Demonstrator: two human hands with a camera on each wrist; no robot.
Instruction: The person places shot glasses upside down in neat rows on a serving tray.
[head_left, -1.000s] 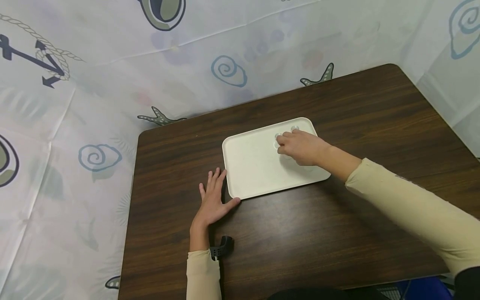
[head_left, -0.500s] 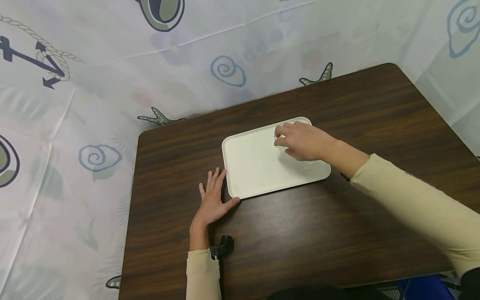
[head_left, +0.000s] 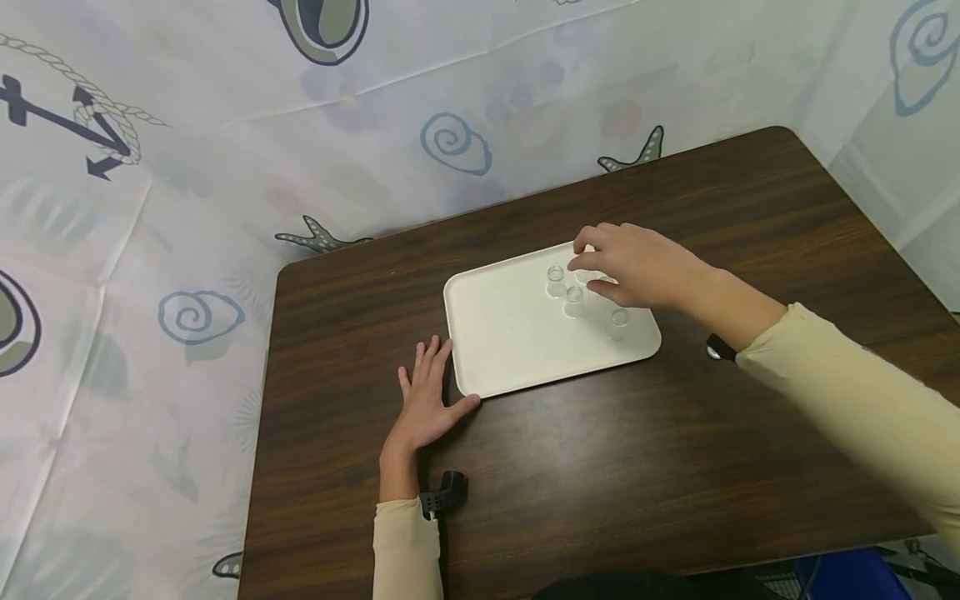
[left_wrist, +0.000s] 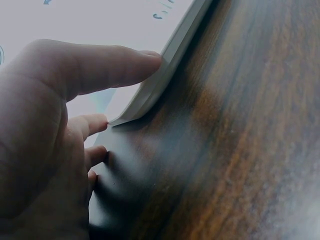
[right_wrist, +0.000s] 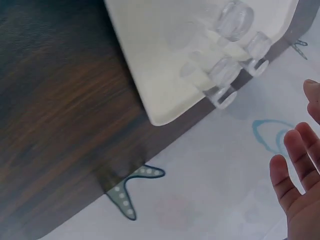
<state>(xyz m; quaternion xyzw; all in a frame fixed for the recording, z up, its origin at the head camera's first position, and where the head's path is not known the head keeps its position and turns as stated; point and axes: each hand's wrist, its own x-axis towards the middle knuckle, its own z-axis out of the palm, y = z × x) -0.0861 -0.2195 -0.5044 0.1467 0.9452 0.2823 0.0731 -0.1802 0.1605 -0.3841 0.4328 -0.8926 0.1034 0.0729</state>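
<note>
In the head view, a shallow cream tray [head_left: 502,333] lies on the table. Several small clear cups stand on its right half, among them a front-left cup [head_left: 573,302], one behind it [head_left: 555,281] and one farther right [head_left: 618,318]. My right hand [head_left: 637,262] hovers above the tray's far right part, partly covering more clear cups. Its thumb and fingers are apart with nothing visible between them; the right wrist view shows the fingers [right_wrist: 295,155] beyond a clear cup [right_wrist: 225,72]. My left hand [head_left: 423,408], fingers spread, touches the tray's near left corner.
The brown wood-grain table [head_left: 360,308] extends around the tray. A patterned white sheet [head_left: 375,150] hangs along its back and left sides. A black wrist mount [head_left: 444,495] is on the left wrist; something blue [head_left: 851,575] shows below the front edge.
My right hand has drawn back to the right, away from the left cups, and its fingers have spread. More cups show now. The left hand and tray have stayed put.
</note>
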